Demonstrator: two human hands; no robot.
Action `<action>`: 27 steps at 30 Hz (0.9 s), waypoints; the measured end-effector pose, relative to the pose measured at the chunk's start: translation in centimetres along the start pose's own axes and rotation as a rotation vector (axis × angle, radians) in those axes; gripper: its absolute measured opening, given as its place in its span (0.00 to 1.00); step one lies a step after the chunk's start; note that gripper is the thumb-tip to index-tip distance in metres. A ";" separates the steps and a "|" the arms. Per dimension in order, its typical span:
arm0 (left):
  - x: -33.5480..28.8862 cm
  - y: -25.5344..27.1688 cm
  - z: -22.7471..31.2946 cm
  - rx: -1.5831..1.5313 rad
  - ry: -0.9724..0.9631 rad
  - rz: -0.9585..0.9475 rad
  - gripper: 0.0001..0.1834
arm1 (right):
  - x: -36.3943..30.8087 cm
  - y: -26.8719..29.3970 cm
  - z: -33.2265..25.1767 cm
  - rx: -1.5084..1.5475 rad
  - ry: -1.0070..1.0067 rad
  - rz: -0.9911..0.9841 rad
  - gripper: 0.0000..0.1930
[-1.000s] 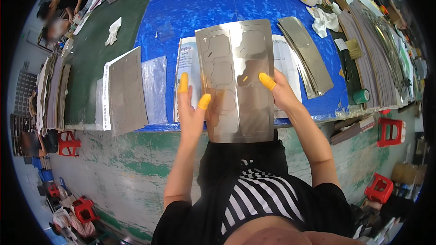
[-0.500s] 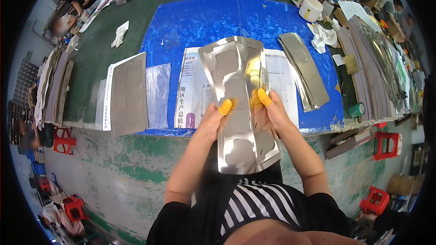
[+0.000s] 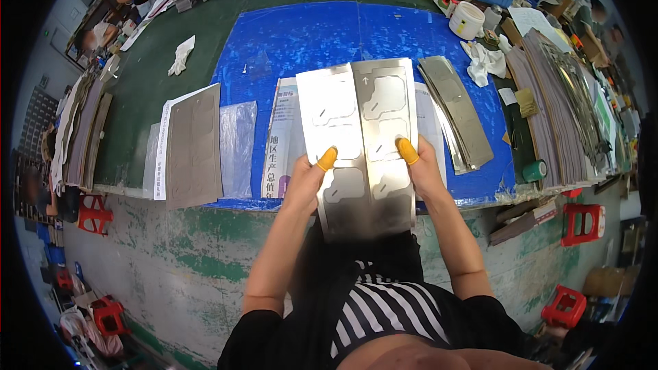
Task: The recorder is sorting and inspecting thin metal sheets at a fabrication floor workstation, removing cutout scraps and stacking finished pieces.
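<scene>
A thin, shiny metal sheet [image 3: 363, 140] with rounded cut-out outlines is held up in front of me, a lengthwise line down its middle. My left hand [image 3: 308, 177] grips its left edge, the thumb in a yellow finger cot pressed on the face. On the right edge my right hand [image 3: 423, 168] grips likewise, its thumb also in a yellow cot. The fingers behind the sheet are hidden. Under it lies a printed newspaper [image 3: 279, 137] on the blue table cover [image 3: 295, 31]. A stack of similar metal sheets [image 3: 459, 113] rests to the right.
Left of the newspaper are a grey sheet [image 3: 194, 147] and a clear plastic sheet [image 3: 238, 147]. A white glove [image 3: 181, 55], white tub [image 3: 467, 20], white cloth [image 3: 485, 62] and green tape roll [image 3: 536, 168] sit farther out. Upright plates [image 3: 548, 109] stand right. Other people work beyond.
The metal sheet has turned from bowed and tilted to flatter and more upright, its left half now reflecting bright white. Both hands still grip its edges, the left slightly farther left.
</scene>
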State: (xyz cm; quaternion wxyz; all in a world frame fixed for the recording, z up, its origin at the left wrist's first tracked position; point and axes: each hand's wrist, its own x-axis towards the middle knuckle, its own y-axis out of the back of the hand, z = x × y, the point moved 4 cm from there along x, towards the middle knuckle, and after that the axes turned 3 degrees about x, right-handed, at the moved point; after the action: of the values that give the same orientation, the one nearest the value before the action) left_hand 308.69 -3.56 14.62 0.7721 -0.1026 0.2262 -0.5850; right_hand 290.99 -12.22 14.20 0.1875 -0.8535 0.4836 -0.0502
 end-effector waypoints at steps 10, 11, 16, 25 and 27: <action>0.2 1.3 -2.4 -0.152 0.091 -0.088 0.16 | -0.4 -0.2 0.1 0.043 0.101 -0.042 0.12; -0.1 1.0 -3.6 -0.266 0.168 -0.092 0.16 | -0.4 -0.5 1.4 0.078 0.033 -0.023 0.13; 1.7 4.6 -1.8 0.576 -0.095 0.009 0.14 | 0.1 0.0 -1.7 -0.633 0.082 0.016 0.10; 0.4 0.8 -0.8 0.020 -0.031 0.048 0.11 | 0.1 2.4 0.8 -0.338 -0.005 0.047 0.10; 0.6 2.3 -1.2 0.052 0.030 0.035 0.12 | -0.3 1.2 -0.6 -0.268 -0.002 0.026 0.13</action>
State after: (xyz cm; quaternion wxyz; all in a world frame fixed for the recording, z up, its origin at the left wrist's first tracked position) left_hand 310.27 -3.29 12.47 0.7810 -0.0700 0.2242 -0.5786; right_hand 289.69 -12.65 14.37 0.0728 -0.8645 0.4970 0.0183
